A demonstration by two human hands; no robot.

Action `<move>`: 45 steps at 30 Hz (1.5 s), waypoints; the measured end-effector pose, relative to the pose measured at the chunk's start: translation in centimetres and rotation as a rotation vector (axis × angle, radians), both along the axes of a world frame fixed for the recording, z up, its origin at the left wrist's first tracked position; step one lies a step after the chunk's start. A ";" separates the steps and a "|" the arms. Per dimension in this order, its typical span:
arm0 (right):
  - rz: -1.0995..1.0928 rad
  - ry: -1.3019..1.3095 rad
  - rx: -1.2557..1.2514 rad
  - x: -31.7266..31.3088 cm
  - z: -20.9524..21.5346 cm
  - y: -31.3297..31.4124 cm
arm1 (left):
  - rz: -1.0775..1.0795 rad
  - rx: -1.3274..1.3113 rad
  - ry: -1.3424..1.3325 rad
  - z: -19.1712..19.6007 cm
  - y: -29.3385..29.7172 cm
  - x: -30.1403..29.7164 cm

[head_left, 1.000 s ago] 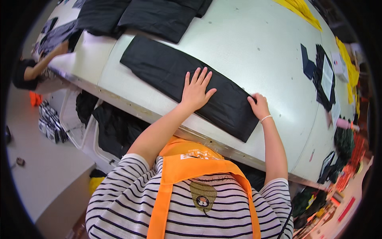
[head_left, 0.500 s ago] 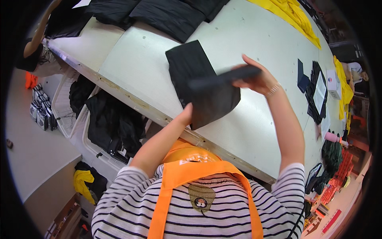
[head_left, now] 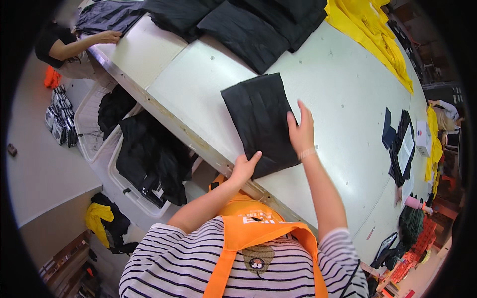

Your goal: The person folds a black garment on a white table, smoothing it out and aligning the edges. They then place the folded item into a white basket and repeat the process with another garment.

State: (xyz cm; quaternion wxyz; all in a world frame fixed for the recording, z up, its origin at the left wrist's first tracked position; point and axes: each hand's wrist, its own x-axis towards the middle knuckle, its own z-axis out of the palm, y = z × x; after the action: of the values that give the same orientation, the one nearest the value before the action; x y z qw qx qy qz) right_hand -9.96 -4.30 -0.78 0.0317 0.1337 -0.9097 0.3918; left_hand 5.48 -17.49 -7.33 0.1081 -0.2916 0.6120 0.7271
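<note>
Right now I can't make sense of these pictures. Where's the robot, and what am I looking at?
There's no robot: these are a person's bare hands. Every picture comes from one wide fisheye camera worn on that person's head and looking down, so straight edges bend near the rim.

On the pale table lies a folded black cloth. The left hand seems to hold its near-left edge, thumb on top, fingers hidden. The right hand is open at its right edge, thumb and fingers apart.

Farther back lie more black cloths and a yellow cloth. At upper left, another person's hand is at the table's edge.
</note>
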 end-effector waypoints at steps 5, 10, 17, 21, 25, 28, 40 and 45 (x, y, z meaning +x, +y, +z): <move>0.083 0.004 0.563 8.3 -1.2 2.5 | -0.472 0.491 -0.272 1.1 0.6 -0.8; 0.030 0.034 0.456 7.9 -2.8 4.9 | -0.721 -0.365 -0.191 9.7 -7.6 -6.1; -0.579 -0.393 -0.504 12.5 -4.7 6.4 | -0.281 -0.517 0.105 3.9 -12.1 -15.7; -0.551 -0.393 -0.186 10.7 -5.4 7.6 | -0.540 -0.096 -0.231 5.1 -11.6 -19.6; -0.621 -0.402 -0.448 6.7 -2.0 5.7 | -0.403 0.181 -0.231 4.5 -11.2 -19.9; -0.526 -0.269 -0.474 1.7 0.2 4.8 | -0.310 0.119 -0.096 7.4 -13.2 -23.5; -0.182 0.391 -0.329 -41.1 9.0 -14.2 | -0.035 -0.969 0.516 22.3 -34.7 -64.1; -0.189 0.094 0.031 -46.4 0.8 -16.1 | -0.191 -1.898 0.515 11.7 -28.1 -67.0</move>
State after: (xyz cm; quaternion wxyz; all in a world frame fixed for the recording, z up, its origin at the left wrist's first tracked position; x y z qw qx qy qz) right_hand -56.35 -20.43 0.00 0.1090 0.0660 -0.9217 0.3663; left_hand -61.49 -45.61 4.36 -0.2489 -0.0397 0.9670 -0.0361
